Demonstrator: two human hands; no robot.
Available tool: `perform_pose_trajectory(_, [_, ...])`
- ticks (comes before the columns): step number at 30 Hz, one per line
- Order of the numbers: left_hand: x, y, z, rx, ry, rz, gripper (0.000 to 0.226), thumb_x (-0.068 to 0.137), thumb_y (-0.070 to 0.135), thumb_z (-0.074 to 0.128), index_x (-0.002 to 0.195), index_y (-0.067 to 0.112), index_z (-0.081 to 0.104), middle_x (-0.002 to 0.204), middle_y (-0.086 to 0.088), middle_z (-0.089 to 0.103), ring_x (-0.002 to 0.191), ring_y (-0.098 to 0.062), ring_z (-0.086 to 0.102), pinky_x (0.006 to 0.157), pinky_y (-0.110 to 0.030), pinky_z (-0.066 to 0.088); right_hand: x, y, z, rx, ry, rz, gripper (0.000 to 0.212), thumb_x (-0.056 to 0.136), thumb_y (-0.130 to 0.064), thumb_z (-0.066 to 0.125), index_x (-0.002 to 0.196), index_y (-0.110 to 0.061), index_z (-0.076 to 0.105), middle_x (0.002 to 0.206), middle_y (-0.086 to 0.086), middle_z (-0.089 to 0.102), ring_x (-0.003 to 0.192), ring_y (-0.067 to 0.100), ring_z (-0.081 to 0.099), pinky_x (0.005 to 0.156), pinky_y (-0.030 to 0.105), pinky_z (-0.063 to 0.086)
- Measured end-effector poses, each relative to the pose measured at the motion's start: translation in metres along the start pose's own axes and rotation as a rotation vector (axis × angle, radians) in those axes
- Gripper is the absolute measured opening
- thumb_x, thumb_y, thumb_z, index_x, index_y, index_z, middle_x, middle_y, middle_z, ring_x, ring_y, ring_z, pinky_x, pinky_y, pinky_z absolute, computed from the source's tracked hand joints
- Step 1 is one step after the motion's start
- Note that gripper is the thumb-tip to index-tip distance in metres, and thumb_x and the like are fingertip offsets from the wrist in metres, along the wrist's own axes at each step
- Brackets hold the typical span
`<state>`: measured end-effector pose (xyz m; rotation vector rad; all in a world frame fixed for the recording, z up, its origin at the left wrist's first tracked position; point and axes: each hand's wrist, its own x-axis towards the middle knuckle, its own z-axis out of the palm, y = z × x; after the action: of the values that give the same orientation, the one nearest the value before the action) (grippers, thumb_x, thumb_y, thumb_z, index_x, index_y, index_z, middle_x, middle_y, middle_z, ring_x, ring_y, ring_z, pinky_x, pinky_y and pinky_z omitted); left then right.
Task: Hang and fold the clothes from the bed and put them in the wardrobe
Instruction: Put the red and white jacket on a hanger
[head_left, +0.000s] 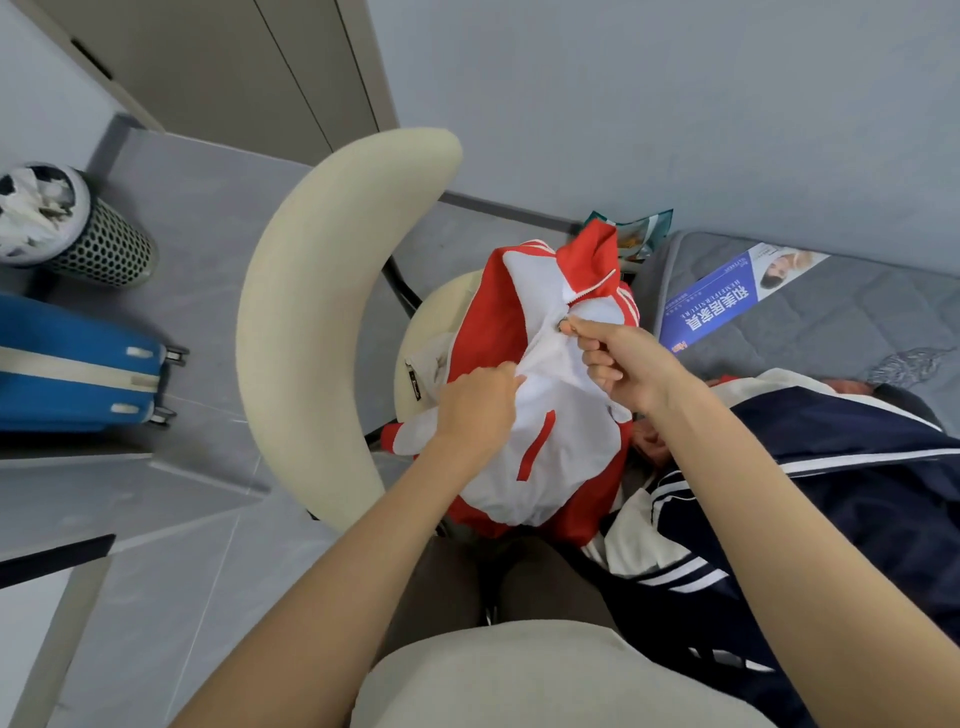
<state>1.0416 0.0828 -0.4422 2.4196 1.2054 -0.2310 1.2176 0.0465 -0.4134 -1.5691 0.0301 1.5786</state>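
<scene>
A red and white zip jacket (545, 447) hangs bunched in front of me, over a cream chair. My left hand (475, 410) grips the white front fabric beside the zip line. My right hand (621, 361) pinches the zip pull near the jacket's chest, with the red collar standing above it. A navy and white jacket (841, 467) lies spread on the bed to my right. The wardrobe (249, 67) with closed grey doors stands at the top left.
The cream chair's curved backrest (311, 291) stands between me and the wardrobe. A blue suitcase (72, 364) lies at the left, a mesh bin (67, 223) behind it. The grey mattress (857, 306) carries a blue leaflet (717, 306). A snack bag (636, 234) lies by the wall.
</scene>
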Motion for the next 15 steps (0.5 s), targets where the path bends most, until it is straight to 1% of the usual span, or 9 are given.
perform_pose_trajectory(2, [-0.010,-0.022,0.008,0.021,-0.149,-0.062,0.022,0.104,0.025,0.035,0.087,0.017,0.045,0.064,0.006,0.037,0.060,-0.014,0.042,0.048,-0.025,0.022,0.002,-0.004,0.002,0.088,0.055,-0.040,0.011,0.096,-0.013,0.055,0.091,-0.011,0.064,0.054,-0.009,0.034,0.035,0.005,0.025,0.030,0.012,0.019])
perform_pose_trajectory(4, [-0.021,-0.045,0.014,0.051,-0.310,-0.152,0.018,0.100,0.013,0.038,0.099,0.014,0.056,0.072,0.002,0.044,0.075,-0.020,0.054,0.058,-0.027,0.035,0.003,-0.013,0.003,0.113,0.085,-0.106,0.015,0.098,-0.016,0.053,0.089,-0.011,0.064,0.057,-0.008,0.032,0.035,0.005,0.025,0.031,0.013,0.018])
perform_pose_trajectory(6, [-0.032,-0.063,0.017,0.107,-0.439,-0.231,0.021,0.096,0.006,0.040,0.103,0.010,0.059,0.085,-0.004,0.056,0.090,-0.026,0.061,0.069,-0.034,0.043,0.005,-0.021,0.004,0.095,0.105,-0.179,0.014,0.097,-0.018,0.056,0.089,-0.010,0.064,0.057,-0.008,0.034,0.037,0.004,0.026,0.034,0.012,0.019])
perform_pose_trajectory(8, [-0.039,-0.072,0.017,0.173,-0.536,-0.272,0.019,0.095,0.005,0.042,0.103,0.006,0.059,0.102,-0.009,0.063,0.098,-0.026,0.062,0.077,-0.034,0.048,0.005,-0.024,0.006,0.102,0.117,-0.234,0.010,0.094,-0.016,0.060,0.089,-0.009,0.065,0.057,-0.006,0.037,0.039,0.003,0.027,0.035,0.013,0.020])
perform_pose_trajectory(9, [-0.040,-0.075,0.018,0.198,-0.576,-0.266,0.018,0.095,0.006,0.042,0.103,0.006,0.059,0.105,-0.009,0.063,0.100,-0.026,0.062,0.078,-0.033,0.048,0.005,-0.024,0.007,0.103,0.118,-0.251,0.010,0.093,-0.016,0.062,0.088,-0.009,0.067,0.057,-0.006,0.039,0.040,0.003,0.028,0.036,0.014,0.020])
perform_pose_trajectory(11, [-0.037,-0.074,0.018,0.189,-0.599,-0.224,0.015,0.095,0.009,0.042,0.096,0.008,0.057,0.098,-0.008,0.061,0.100,-0.027,0.061,0.075,-0.034,0.047,0.003,-0.021,0.008,0.053,0.111,-0.251,0.012,0.092,-0.017,0.064,0.084,-0.012,0.070,0.058,-0.006,0.042,0.045,0.004,0.030,0.037,0.014,0.022])
perform_pose_trajectory(12, [-0.033,-0.070,0.017,0.129,-0.575,-0.200,0.014,0.096,0.015,0.042,0.095,0.009,0.055,0.094,-0.006,0.060,0.099,-0.029,0.061,0.075,-0.035,0.047,0.002,-0.019,0.007,0.004,0.101,-0.242,0.011,0.091,-0.018,0.065,0.083,-0.012,0.071,0.060,-0.005,0.043,0.047,0.004,0.031,0.038,0.014,0.023])
perform_pose_trajectory(14, [-0.021,-0.053,0.015,-0.054,-0.475,-0.168,0.023,0.097,0.029,0.043,0.103,0.009,0.051,0.095,-0.005,0.058,0.095,-0.028,0.060,0.076,-0.036,0.048,-0.001,-0.014,0.005,-0.113,0.065,-0.228,0.014,0.089,-0.020,0.067,0.089,-0.007,0.073,0.062,-0.003,0.044,0.049,0.004,0.033,0.038,0.014,0.026])
perform_pose_trajectory(15, [-0.014,-0.042,0.013,-0.118,-0.414,-0.147,0.027,0.097,0.034,0.042,0.105,0.010,0.049,0.095,-0.004,0.058,0.091,-0.026,0.059,0.073,-0.036,0.047,-0.002,-0.013,0.003,-0.168,0.047,-0.223,0.018,0.088,-0.021,0.068,0.093,-0.004,0.073,0.063,-0.002,0.044,0.050,0.005,0.034,0.038,0.014,0.027])
